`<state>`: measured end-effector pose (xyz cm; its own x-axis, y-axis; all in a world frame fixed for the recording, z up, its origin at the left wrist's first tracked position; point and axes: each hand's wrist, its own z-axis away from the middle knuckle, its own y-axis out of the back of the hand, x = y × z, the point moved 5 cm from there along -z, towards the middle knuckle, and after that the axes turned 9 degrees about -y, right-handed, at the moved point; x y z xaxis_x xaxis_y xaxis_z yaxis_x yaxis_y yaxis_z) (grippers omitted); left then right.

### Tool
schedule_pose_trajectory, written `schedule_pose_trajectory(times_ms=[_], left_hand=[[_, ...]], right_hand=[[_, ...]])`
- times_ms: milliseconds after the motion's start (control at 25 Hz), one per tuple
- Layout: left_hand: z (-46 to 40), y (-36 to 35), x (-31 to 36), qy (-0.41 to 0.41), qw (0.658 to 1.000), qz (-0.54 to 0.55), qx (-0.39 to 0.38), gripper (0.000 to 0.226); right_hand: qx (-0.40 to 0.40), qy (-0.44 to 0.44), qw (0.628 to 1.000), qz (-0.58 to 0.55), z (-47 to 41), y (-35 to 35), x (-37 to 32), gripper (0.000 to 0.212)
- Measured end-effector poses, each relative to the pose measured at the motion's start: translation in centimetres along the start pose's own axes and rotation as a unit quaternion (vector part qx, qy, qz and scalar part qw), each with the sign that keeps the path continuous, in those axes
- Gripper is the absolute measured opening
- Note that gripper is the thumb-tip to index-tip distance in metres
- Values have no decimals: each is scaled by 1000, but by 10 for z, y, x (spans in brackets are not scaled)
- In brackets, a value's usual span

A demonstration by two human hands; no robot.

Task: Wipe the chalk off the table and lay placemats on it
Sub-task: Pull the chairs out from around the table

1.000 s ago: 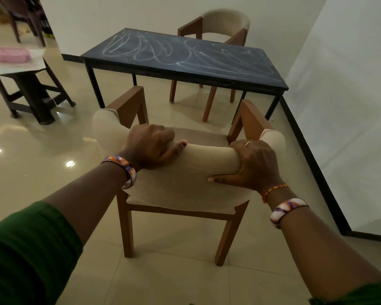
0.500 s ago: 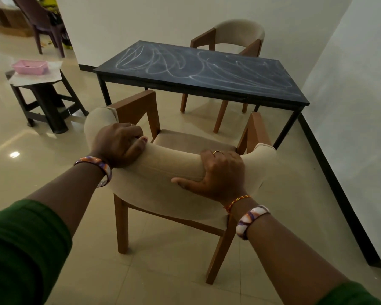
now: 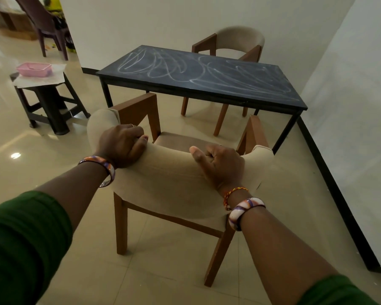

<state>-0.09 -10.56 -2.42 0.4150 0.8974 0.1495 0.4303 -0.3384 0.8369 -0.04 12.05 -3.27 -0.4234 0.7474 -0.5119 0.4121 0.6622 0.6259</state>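
Observation:
The black table (image 3: 207, 73) stands ahead, its top covered in white chalk scribbles. A beige padded chair with a wooden frame (image 3: 169, 179) stands between me and the table, turned slightly left. My left hand (image 3: 122, 145) grips the top of the chair's curved backrest on the left. On the right of the backrest my right hand (image 3: 220, 167) has its fingers curled over the top edge and its thumb sticking up free. No cloth or placemat is in either hand.
A second beige chair (image 3: 240, 40) sits behind the table. At the left, a dark stool (image 3: 46, 100) carries a pale sheet and a pink tray (image 3: 34, 69). A brown plastic chair (image 3: 44, 25) stands far left. A white wall with black skirting (image 3: 339, 194) runs along the right.
The chair has swung left and stands farther from the table. My right hand slid along the backrest toward the middle, and its thumb has lifted off the padding.

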Motion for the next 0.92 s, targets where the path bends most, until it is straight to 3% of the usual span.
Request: schedule_pose_trajectory(times_ms=[200, 480, 600, 720, 840, 920], left_hand=[[1, -2, 1, 49, 998, 10, 26, 47], [-4, -2, 34, 43, 997, 33, 62, 41], [-9, -8, 61, 27, 994, 49, 93, 36], [-17, -18, 68, 21, 998, 43, 41, 50], [-12, -19, 50, -40, 997, 46, -45, 60], [-5, -14, 31, -38, 998, 30, -34, 62]], right_hand=[[-1, -3, 1000, 12, -4, 0, 0, 49], [-28, -40, 998, 28, -8, 16, 25, 65], [-42, -68, 996, 48, -12, 31, 46, 58], [-73, -89, 993, 34, -22, 38, 58, 46], [-109, -72, 991, 36, -16, 40, 55, 57], [-103, -10, 989, 110, -1, 36, 44, 66]])
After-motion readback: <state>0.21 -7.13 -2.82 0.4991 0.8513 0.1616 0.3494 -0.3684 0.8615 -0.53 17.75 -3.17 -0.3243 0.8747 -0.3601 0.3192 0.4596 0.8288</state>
